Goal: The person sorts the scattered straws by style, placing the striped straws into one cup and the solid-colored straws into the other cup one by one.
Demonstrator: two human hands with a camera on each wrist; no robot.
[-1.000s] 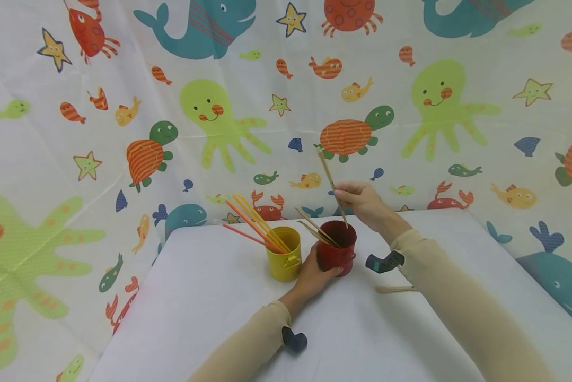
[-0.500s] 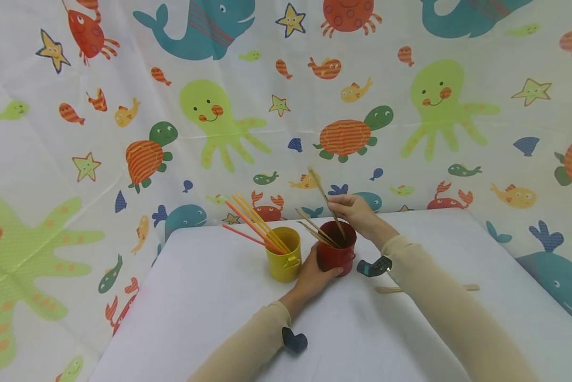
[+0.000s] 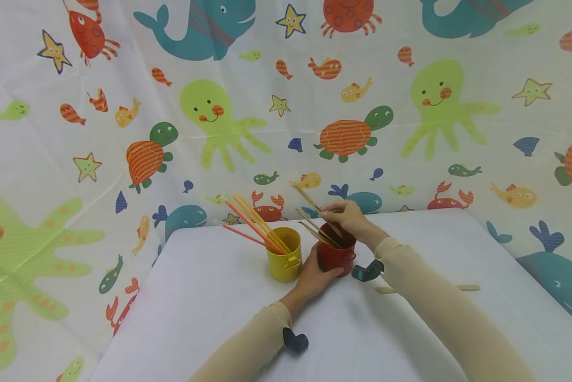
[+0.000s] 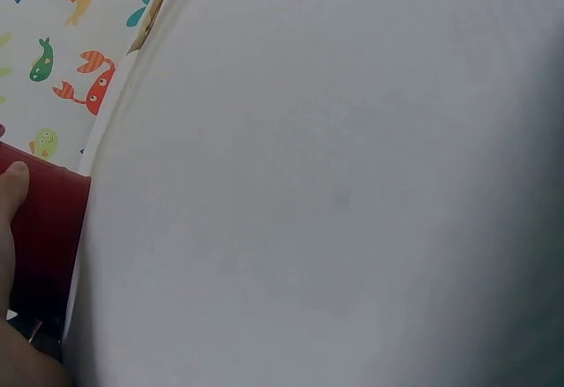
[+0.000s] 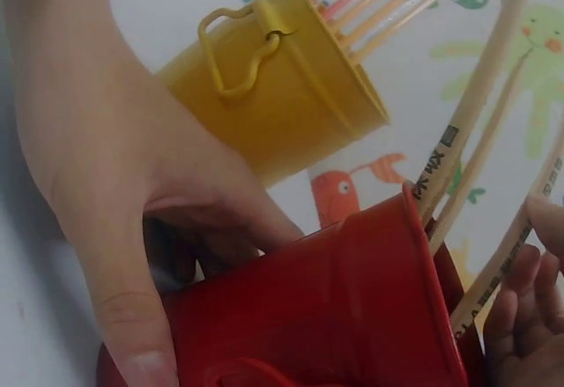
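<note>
A small red metal bucket (image 3: pixel 335 258) stands upright on the table, and my left hand (image 3: pixel 313 276) grips its side, thumb across the front. Pale disposable chopsticks (image 3: pixel 309 223) lean out of it to the left. My right hand (image 3: pixel 346 216) is over the bucket's mouth, pinching another set of chopsticks (image 3: pixel 306 197), its lower end inside the rim. Dark printing shows on these held chopsticks (image 5: pixel 500 272) in the right wrist view. The left wrist view catches only part of the red bucket (image 4: pixel 48 237) and the left hand (image 4: pixel 11 219).
Left of the red bucket stands a yellow bucket (image 3: pixel 282 268) with several orange and red straws (image 3: pixel 254 217) in it. More chopsticks (image 3: pixel 468 287) lie on the white table (image 3: pixel 209 297), partly under the right forearm. A sea-animal print cloth (image 3: pixel 286 116) hangs behind.
My right hand has moved down and left, lowering the chopsticks from above the red bucket into its mouth and tilting them further left. My left hand has stayed on the bucket.
</note>
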